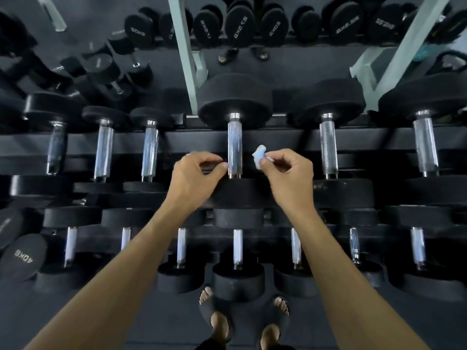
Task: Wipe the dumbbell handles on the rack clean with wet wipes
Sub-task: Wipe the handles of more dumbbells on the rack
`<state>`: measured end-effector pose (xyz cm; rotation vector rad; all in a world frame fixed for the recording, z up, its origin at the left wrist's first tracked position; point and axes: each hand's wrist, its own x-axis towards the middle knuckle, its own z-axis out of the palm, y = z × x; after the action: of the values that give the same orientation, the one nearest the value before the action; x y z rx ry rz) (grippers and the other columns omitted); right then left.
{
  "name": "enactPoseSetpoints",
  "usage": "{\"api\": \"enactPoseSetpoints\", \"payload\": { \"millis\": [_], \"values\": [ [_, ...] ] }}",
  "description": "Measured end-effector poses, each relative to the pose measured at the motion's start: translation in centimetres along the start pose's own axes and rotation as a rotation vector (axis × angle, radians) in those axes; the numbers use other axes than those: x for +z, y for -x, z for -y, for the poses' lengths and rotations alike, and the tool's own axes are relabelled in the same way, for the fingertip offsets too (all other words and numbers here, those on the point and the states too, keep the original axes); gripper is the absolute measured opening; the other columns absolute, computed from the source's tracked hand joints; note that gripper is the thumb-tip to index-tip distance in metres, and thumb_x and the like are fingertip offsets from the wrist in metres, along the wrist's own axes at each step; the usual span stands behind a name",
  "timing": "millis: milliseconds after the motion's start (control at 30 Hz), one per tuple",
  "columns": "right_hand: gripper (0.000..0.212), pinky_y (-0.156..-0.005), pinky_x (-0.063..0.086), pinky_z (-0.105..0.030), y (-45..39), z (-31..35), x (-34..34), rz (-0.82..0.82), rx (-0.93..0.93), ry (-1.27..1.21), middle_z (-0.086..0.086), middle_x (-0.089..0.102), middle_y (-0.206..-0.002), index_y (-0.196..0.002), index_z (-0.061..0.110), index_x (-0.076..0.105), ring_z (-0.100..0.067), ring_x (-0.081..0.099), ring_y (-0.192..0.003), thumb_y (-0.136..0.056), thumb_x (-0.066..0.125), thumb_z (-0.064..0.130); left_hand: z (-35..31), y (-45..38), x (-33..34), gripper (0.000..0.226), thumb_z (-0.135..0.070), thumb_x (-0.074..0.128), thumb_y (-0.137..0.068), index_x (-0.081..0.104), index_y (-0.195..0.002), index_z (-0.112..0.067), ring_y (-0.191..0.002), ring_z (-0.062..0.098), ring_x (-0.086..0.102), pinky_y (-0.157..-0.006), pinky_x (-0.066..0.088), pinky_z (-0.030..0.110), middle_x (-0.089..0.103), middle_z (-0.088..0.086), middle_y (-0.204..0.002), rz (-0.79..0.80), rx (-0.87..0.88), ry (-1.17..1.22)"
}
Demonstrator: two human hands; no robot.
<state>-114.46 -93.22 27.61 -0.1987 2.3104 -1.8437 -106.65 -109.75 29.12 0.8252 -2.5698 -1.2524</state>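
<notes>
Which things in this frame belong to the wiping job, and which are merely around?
Job: wet wipe pinched in right hand; left hand; dumbbell handle between them; neighbouring handles.
Merely around: pale rack posts; 40KG dumbbell; sandals.

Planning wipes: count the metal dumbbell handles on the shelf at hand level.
6 knurled silver metal handles: three beyond the left hand, one between the hands, two beyond the right hand. More may sit off-frame.
</notes>
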Motion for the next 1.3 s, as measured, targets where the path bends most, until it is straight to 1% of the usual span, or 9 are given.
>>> {"api": "enactPoseSetpoints", "payload": {
  "millis": [200,267,400,533,767,933,1000,1167,1300],
  "values": [
    [0.022,-0.076,0.048,-0.011,-2.9,-0.8,1.3,-0.046,0.041,0.147,0.015,0.071,-0.09,-0.098,0.027,0.072,0.005,0.066,-0.082,-0.086,0.072,0.009,2.1,-0.3,2.4,0.029,-0.043,0.053,-0.097,0.067,-0.085,-0.02,-0.07,0.012,0.06,-0.066,0.046,0.026,0.066,-0.002,-0.074,0.122,-0.059,0.063],
    [0.018,-0.078,0.053,-0.019,-4.2,-1.2,1.8,-0.02,0.055,0.199,0.013,0.072,-0.086,-0.091,0.026,0.075,-0.001,0.068,-0.081,-0.084,0.074,0.009,2.5,-0.4,2.8,0.037,-0.044,0.05,-0.095,0.063,-0.077,-0.015,-0.064,0.015,0.056,-0.062,0.044,0.033,0.062,0.001,-0.066,0.087,-0.049,0.069],
    [0.014,-0.085,0.059,-0.034,-7.6,-1.8,3.2,-0.011,0.05,0.218,0.008,0.073,-0.084,-0.092,0.019,0.077,-0.011,0.071,-0.08,-0.083,0.075,0.009,3.1,-0.7,3.2,0.035,-0.044,0.046,-0.086,0.057,-0.066,-0.017,-0.062,0.011,0.051,-0.061,0.035,0.029,0.056,-0.005,-0.062,0.037,-0.027,0.079],
    [0.024,-0.087,0.054,-0.019,-10.3,-1.5,5.4,0.033,-0.053,0.218,0.011,0.072,-0.091,-0.107,0.014,0.076,-0.001,0.067,-0.085,-0.084,0.074,0.007,3.6,-0.8,3.5,0.039,-0.045,0.043,-0.081,0.058,-0.065,-0.013,-0.066,0.015,0.054,-0.063,0.04,0.033,0.057,-0.002,-0.064,-0.014,0.007,0.091],
    [0.012,-0.083,0.056,-0.021,-10.9,-2.5,5.4,0.137,-0.144,0.173,0.003,0.074,-0.087,-0.092,0.01,0.078,-0.008,0.071,-0.084,-0.082,0.077,0.002,4.0,-1.0,3.7,0.046,-0.048,0.041,-0.079,0.062,-0.068,-0.008,-0.069,0.019,0.056,-0.068,0.044,0.04,0.06,0.002,-0.067,-0.033,0.031,0.104],
    [0.013,-0.079,0.052,-0.016,-8.4,-3.4,3.6,0.308,-0.107,0.294,0.017,0.069,-0.078,-0.088,0.013,0.08,-0.001,0.068,-0.076,-0.078,0.082,0.005,4.0,-1.0,3.8,0.047,-0.048,0.041,-0.079,0.063,-0.068,-0.008,-0.069,0.019,0.056,-0.068,0.042,0.038,0.061,0.003,-0.068,-0.04,0.02,0.107],
    [0.012,-0.079,0.055,-0.022,-8.9,-3.2,4.1,0.237,-0.147,0.27,0.021,0.067,-0.072,-0.087,0.011,0.08,0.0,0.067,-0.071,-0.077,0.081,0.004,4.0,-0.9,3.7,0.048,-0.049,0.041,-0.079,0.063,-0.069,-0.007,-0.07,0.019,0.056,-0.068,0.042,0.036,0.061,0.004,-0.068,-0.047,0.02,0.104],
    [0.01,-0.077,0.06,-0.042,-12.0,-3.0,6.3,0.066,-0.136,0.134,0.004,0.075,-0.077,-0.087,0.01,0.079,-0.015,0.073,-0.073,-0.078,0.077,0.006,4.1,-1.0,3.8,0.049,-0.049,0.04,-0.08,0.062,-0.07,-0.006,-0.071,0.021,0.057,-0.069,0.043,0.039,0.061,0.006,-0.069,-0.041,0.017,0.091],
    [0.01,-0.075,0.055,-0.02,-8.9,-4.1,4.0,0.26,-0.12,0.229,0.023,0.066,-0.069,-0.083,0.01,0.08,0.008,0.063,-0.065,-0.076,0.081,0.003,3.9,-0.8,3.8,0.05,-0.048,0.04,-0.081,0.062,-0.069,-0.005,-0.07,0.021,0.056,-0.069,0.042,0.039,0.06,0.007,-0.067,-0.056,0.031,0.093]
  ]
}}
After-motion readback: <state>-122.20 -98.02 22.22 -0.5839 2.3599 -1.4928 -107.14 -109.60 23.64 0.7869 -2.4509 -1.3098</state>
